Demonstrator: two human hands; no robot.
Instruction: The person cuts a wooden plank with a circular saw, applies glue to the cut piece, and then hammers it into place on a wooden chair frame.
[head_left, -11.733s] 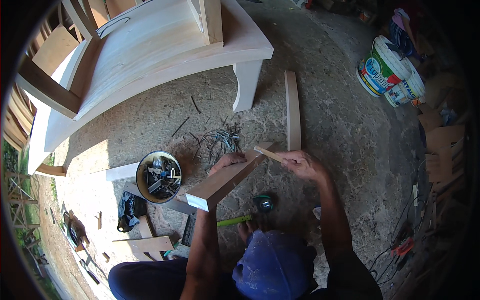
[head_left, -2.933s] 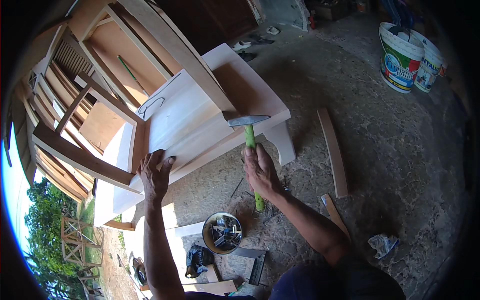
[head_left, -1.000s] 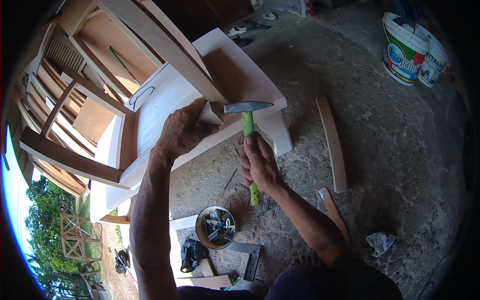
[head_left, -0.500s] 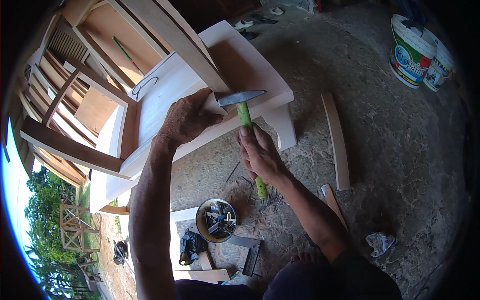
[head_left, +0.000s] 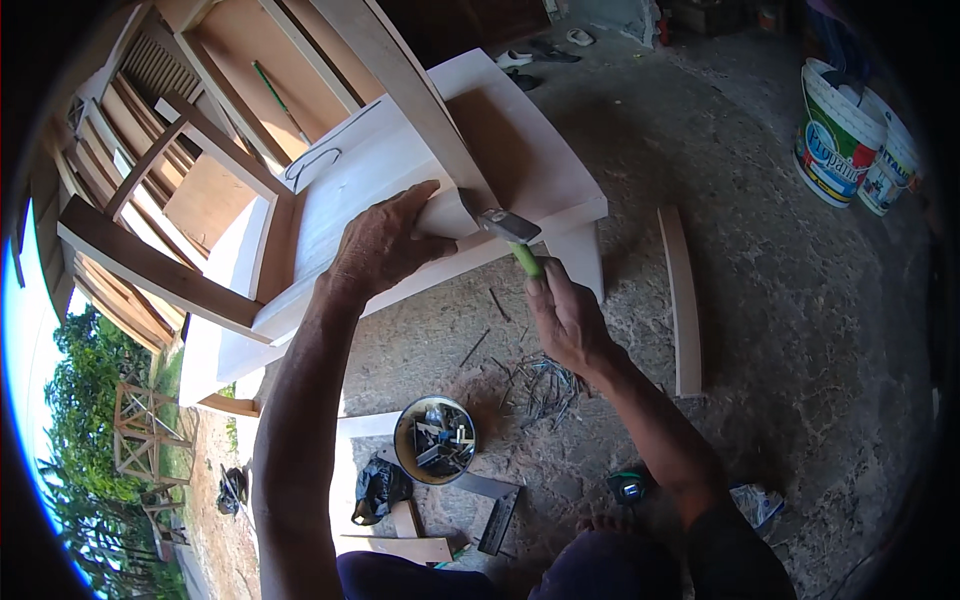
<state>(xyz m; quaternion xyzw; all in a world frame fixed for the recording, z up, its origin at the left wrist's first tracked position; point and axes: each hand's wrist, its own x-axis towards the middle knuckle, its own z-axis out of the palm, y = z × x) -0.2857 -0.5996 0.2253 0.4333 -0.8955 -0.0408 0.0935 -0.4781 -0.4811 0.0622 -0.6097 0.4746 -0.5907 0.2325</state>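
Note:
A wooden chair frame (head_left: 160, 262) lies tipped on a pale, low wooden bench (head_left: 545, 165). My left hand (head_left: 385, 245) is closed round a short pale wood piece (head_left: 440, 215) beside the end of a long wooden leg (head_left: 425, 110), fingers above and thumb below. In my right hand (head_left: 568, 315) is a hammer (head_left: 524, 258) with a green handle, gripped in a fist. Its steel head sits at the end of the leg, close to the bench's front edge; whether it touches the wood I cannot tell.
Below the bench stand a round tin (head_left: 402, 445) of small hardware, a metal square (head_left: 495, 520) and scattered nails (head_left: 545, 390). A tape measure (head_left: 628, 487) lies near my right forearm. Further right are a curved wood strip (head_left: 681, 300) and paint buckets (head_left: 840, 135).
The hammer has swung, its head now turned and lower against the leg's end, its handle pointing away from me. My right hand moved right. The left keeps its grip while the view shifts slightly.

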